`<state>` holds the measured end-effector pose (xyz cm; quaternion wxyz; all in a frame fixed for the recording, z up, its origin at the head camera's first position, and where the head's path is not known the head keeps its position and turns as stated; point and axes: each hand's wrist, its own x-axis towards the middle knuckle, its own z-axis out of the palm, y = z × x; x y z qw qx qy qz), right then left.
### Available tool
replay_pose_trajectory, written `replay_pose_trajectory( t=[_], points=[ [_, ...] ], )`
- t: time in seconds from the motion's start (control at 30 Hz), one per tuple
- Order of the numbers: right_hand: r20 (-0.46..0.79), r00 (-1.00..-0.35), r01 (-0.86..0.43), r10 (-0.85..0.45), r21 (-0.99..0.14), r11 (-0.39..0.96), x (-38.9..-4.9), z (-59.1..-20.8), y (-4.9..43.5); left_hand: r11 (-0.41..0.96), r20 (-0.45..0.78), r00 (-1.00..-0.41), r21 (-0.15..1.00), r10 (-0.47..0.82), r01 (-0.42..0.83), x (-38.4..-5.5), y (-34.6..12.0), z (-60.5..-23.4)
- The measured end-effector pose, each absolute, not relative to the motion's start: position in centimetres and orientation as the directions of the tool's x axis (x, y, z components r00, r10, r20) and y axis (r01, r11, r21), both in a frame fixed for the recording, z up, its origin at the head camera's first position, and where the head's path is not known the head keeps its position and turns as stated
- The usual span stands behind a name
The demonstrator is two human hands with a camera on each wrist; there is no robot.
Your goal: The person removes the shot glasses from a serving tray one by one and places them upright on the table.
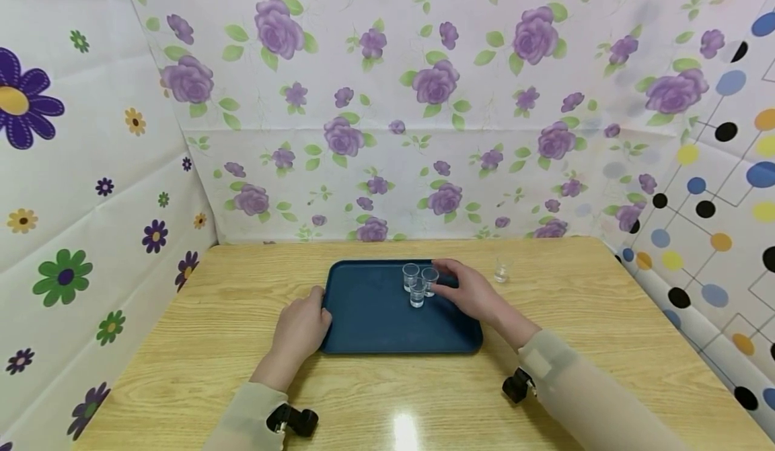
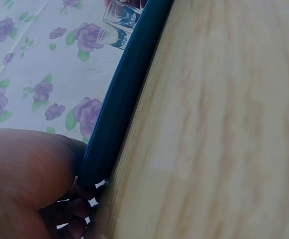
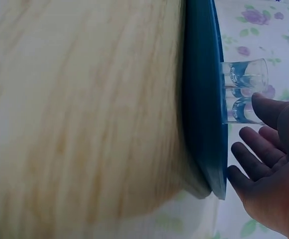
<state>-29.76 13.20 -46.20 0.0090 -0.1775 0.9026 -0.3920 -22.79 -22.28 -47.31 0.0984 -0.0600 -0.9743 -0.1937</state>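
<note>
Three small clear shot glasses stand close together on a dark blue tray point(image 1: 369, 316): a left one point(image 1: 410, 277), a front one point(image 1: 416, 295) and a right one point(image 1: 429, 281). My left hand point(image 1: 303, 323) grips the tray's left edge, thumb over the rim and fingers curled below it in the left wrist view. Around the right glass is my right hand point(image 1: 469, 293), its thumb point(image 3: 268, 110) overlapping the glass near the rim in the right wrist view. The other fingers point(image 3: 257, 158) of this hand are spread loosely, apart from the glass.
Another shot glass point(image 1: 501, 272) stands on the wooden table point(image 1: 563, 303), right of the tray. Flower-printed cloth point(image 1: 387, 101) hangs behind the table's back edge, with patterned cloths at both sides.
</note>
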Motion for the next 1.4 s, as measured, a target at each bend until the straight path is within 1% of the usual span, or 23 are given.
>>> replay_pose_trajectory(
  t=[0.43, 0.67, 1.17, 1.4],
  points=[
    [0.103, -0.943, -0.294, -0.316, -0.702, 0.649, -29.71, -46.66, 13.09, 0.92, 0.211, -0.975, 0.363, 0.074, 0.148, -22.88, -22.28, -47.53],
    [0.097, -0.945, -0.284, -0.313, -0.719, 0.635, -29.86, -46.83, 12.91, 0.919, 0.209, -0.975, 0.366, 0.073, 0.147, -22.91, -22.31, -47.44],
    [0.127, -0.947, -0.294, -0.296, -0.716, 0.633, -30.21, -46.8, 12.46, 0.923, 0.206, -0.976, 0.358, 0.071, 0.143, -23.19, -22.45, -47.53],
    [0.137, -0.954, -0.283, -0.268, -0.715, 0.64, -30.07, -46.85, 12.58, 0.922, 0.214, -0.974, 0.356, 0.079, 0.153, -23.12, -22.47, -47.66]
  ],
)
